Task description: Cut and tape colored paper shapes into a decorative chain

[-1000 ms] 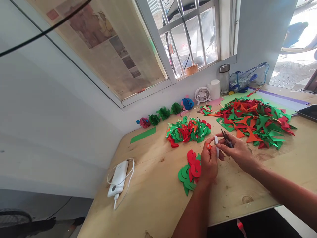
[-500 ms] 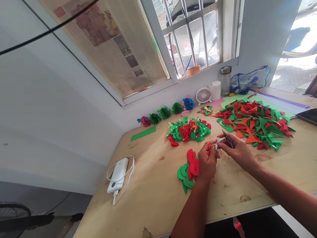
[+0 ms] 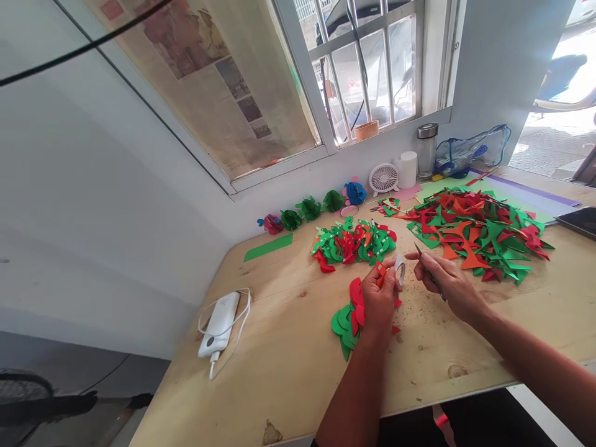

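Observation:
My left hand (image 3: 379, 301) is closed around a small roll of white tape (image 3: 400, 272) and a folded orange paper piece (image 3: 380, 273). Just right of it, and apart from it, my right hand (image 3: 442, 280) grips small dark scissors (image 3: 433, 276) with the pointed tip upward. Its index finger points toward the tape. Under and beside my left wrist lie red cut paper pieces (image 3: 356, 301) and green cut paper pieces (image 3: 343, 326), partly hidden by the hand. Beyond the hands is a heap of red and green shapes with white strips on them (image 3: 354, 243).
Red, orange and green scraps (image 3: 484, 230) are piled at the right, near a phone (image 3: 580, 218). A white power bank (image 3: 220, 324) with a cable lies left. Along the wall stand paper ornaments (image 3: 308, 208), a small fan (image 3: 383, 179) and a glass bottle (image 3: 426, 152).
My hands have moved apart; the left has drawn back left with the tape and orange piece. The tape roll now faces the camera. The scissors have turned in my right hand.

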`<state>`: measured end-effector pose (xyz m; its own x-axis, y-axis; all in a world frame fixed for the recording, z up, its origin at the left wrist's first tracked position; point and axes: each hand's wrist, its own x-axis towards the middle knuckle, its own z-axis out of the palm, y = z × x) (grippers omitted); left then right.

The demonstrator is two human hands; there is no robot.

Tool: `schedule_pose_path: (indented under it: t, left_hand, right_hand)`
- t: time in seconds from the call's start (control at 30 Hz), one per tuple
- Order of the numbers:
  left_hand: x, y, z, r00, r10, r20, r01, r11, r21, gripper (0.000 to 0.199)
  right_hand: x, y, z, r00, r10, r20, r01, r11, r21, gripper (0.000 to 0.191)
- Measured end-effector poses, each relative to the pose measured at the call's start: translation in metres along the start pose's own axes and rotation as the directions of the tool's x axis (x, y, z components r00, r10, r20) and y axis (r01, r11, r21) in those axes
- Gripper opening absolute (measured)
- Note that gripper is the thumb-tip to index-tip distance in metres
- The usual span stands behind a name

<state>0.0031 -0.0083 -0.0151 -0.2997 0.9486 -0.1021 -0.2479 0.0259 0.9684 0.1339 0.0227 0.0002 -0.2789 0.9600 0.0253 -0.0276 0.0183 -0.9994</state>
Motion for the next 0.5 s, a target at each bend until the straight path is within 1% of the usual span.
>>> schedule_pose_path:
  t: [0.13,0.23,0.37,0.5]
  left_hand:
    - [0.0,0.002,-0.003,0.999,0.045,-0.011,-0.045,0.999,0.024,0.049]
    - [-0.001,0.003,-0.004,0.997,0.078,0.008,-0.078,0.996,0.042,0.045]
    - [-0.003,0.006,-0.005,0.996,0.082,0.025,-0.083,0.996,0.044,0.042]
    - [-0.004,0.007,-0.005,0.995,0.087,0.039,-0.09,0.994,0.067,0.039]
  right_hand:
    - [0.0,0.002,0.001,0.998,0.029,0.048,-0.025,0.997,-0.071,0.046]
    - [0.002,0.007,-0.001,0.998,-0.008,0.064,0.019,0.985,-0.174,0.042]
    - [0.004,0.013,-0.004,0.992,-0.059,0.108,0.091,0.943,-0.319,0.043]
    - [0.006,0.015,-0.005,0.987,-0.058,0.149,0.11,0.925,-0.365,0.046]
